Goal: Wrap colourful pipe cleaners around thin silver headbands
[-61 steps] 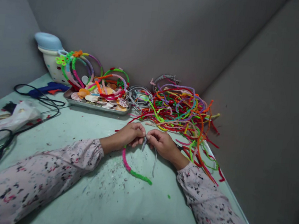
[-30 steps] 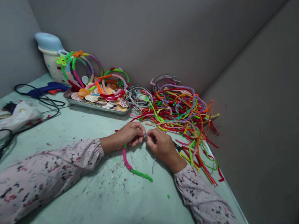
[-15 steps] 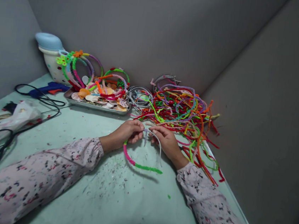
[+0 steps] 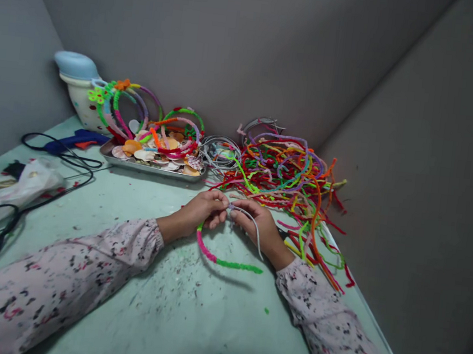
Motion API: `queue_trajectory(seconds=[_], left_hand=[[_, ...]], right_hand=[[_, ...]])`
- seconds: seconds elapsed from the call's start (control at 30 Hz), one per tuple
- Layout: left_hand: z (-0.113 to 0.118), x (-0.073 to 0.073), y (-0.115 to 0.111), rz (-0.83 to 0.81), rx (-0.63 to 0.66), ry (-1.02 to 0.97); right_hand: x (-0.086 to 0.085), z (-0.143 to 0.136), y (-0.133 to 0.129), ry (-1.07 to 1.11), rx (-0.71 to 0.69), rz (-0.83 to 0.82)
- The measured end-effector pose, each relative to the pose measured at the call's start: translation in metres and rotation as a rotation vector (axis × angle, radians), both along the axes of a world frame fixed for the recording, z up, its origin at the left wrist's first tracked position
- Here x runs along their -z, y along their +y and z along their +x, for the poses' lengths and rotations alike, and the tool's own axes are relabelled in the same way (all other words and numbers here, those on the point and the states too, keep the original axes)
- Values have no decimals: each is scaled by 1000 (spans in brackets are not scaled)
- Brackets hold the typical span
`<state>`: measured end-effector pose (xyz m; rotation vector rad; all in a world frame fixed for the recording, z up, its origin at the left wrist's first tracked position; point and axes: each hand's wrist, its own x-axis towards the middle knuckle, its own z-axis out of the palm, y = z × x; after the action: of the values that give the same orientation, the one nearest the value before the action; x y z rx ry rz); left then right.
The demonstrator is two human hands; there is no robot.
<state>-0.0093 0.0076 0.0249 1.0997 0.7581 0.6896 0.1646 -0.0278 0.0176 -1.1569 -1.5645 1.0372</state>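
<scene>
A headband hoop [image 4: 206, 248] hangs from my left hand [image 4: 205, 210], its near part wrapped in pink and green fuzzy stem, its other end a bare grey band [image 4: 256, 224] that curves down to the right. My left fingers pinch the hoop near its top. My right hand [image 4: 259, 224] is closed at the same spot, thumb and fingers on a short purple fuzzy stem [image 4: 232, 206] against the bare band. The fingertips of both hands nearly meet there. What lies under the fingers is hidden.
Behind stands a metal tray [image 4: 152, 172] of shells with finished colourful hoops. Bare hoops [image 4: 217, 152] and a tangled heap of fuzzy stems [image 4: 288, 165] lie to its right. At the left are a spotted container [image 4: 86, 99], black cable [image 4: 55, 194] and plastic bag [image 4: 35, 181].
My right hand has moved slightly left and closed in on the purple stem, whose dangling end is now mostly hidden. The hoop's lower ends have shifted slightly right.
</scene>
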Motion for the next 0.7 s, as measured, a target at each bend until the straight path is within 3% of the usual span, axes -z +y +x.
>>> queue_trajectory(seconds=[0.17,0.53,0.7], left_hand=[[1,0,-1,10,8,15],[-2,4,2,9,52,0],[-1,2,3,-30,77,0]], right_hand=[[4,1,1,-82,8,92],[-4,6,-2,-479,48,500],[-3,9,-3,-576,27,586]])
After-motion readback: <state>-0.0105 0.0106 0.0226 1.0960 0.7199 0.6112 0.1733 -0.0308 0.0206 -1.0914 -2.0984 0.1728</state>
